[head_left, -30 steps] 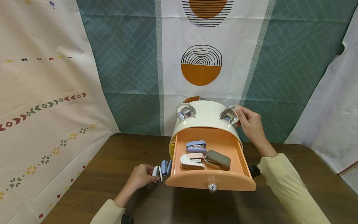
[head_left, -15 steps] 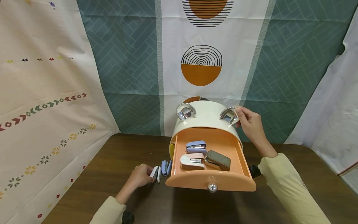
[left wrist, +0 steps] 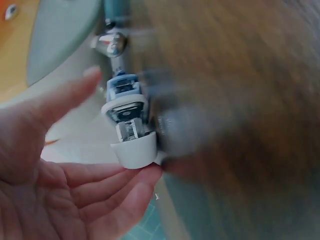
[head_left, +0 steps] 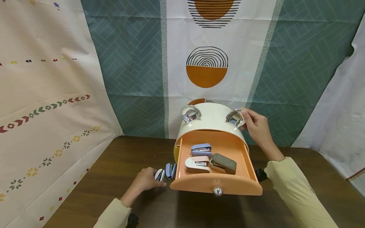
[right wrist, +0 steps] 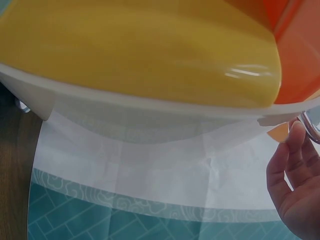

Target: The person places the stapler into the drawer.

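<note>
A: Left hand (head_left: pixel 146 181) lay on the counter (head_left: pixel 119 171), fingers around the white stapler (head_left: pixel 157 174), just left of the orange drawer (head_left: pixel 219 186). The wrist view showed the white stapler (left wrist: pixel 131 132) resting against relaxed fingertips (left wrist: pixel 142 176), thumb apart. A light hold, not clenched.

B: Right hand (head_left: pixel 256 125)?

A: Fingers curled on the right chrome handle (head_left: pixel 234 117) of the cream organizer (head_left: pixel 212 118), steadying it. The drawer stood pulled out, with 3 staplers inside: a blue one (head_left: pixel 201 148), a pink one (head_left: pixel 196 164), a grey one (head_left: pixel 223 163).

B: Step in hand?

A: I judge pickup of the white stapler. Next it calls for a firm pinch, a lift, then a carry right, over the drawer wall. A second blue stapler (head_left: pixel 170 170) waited just right of the grip.

B: Change since 1 second earlier?

A: Little. The white stapler sat closer into the left hand. The right hand kept its hold, and the drawer contents matched.
</note>
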Demonstrator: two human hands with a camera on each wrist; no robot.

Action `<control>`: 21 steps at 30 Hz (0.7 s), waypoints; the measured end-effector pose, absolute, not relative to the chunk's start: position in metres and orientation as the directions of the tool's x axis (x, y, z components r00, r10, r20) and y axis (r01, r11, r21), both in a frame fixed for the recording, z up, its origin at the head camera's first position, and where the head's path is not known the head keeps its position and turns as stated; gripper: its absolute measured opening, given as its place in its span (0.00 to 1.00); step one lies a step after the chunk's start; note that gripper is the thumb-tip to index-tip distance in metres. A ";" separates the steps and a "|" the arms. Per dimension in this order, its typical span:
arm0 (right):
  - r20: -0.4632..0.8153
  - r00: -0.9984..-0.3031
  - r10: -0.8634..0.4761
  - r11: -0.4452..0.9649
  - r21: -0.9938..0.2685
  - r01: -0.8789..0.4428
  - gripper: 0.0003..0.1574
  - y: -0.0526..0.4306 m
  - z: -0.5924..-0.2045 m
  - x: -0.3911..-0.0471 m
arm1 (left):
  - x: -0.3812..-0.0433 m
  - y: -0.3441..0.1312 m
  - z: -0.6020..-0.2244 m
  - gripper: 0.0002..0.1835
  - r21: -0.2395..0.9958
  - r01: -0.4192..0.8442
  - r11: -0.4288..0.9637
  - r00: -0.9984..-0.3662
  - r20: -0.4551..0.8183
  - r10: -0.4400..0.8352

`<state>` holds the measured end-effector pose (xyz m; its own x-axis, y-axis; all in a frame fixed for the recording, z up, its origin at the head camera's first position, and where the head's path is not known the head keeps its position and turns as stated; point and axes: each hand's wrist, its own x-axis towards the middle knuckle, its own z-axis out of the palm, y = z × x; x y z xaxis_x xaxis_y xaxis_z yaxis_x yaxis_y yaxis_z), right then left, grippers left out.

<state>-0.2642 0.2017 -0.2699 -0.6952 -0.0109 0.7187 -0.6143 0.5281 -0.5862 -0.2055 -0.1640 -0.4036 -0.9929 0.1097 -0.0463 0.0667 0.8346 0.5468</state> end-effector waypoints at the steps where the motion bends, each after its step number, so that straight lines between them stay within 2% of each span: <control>1: 0.719 -0.695 -0.014 0.529 -0.584 -0.616 0.16 0.202 -0.270 -0.264 | -0.205 -0.163 -0.404 0.17 0.525 0.061 0.849 -0.995 -0.037 0.094; 7: 0.729 -0.685 -0.019 0.529 -0.574 -0.625 0.17 0.205 -0.272 -0.265 | -0.206 -0.163 -0.404 0.16 0.435 0.035 0.900 -0.999 0.002 0.038; 14: 0.734 -0.679 -0.021 0.536 -0.565 -0.627 0.17 0.207 -0.274 -0.267 | -0.207 -0.171 -0.400 0.10 0.456 0.077 0.886 -0.995 0.085 0.043; 21: 0.724 -0.689 -0.019 0.517 -0.583 -0.627 0.16 0.203 -0.270 -0.264 | -0.203 -0.178 -0.377 0.17 0.525 0.096 0.846 -0.984 0.177 0.002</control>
